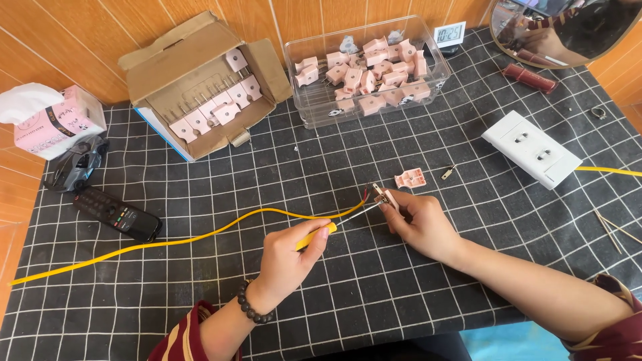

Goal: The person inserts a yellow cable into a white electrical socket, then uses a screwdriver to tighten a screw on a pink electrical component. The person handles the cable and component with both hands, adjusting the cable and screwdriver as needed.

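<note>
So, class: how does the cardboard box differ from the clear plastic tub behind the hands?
The cardboard box is opaque brown with open flaps; the clear plastic tub is see-through and has no flaps. In the box, pink plug parts sit in neat rows; in the tub, pink parts lie heaped loosely. Both are open-topped and stand on the gridded black cloth.

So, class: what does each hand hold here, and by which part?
The left hand holds a screwdriver by its yellow handle. The right hand pinches a small pink plug part at its lower end, between the fingertips.
</note>
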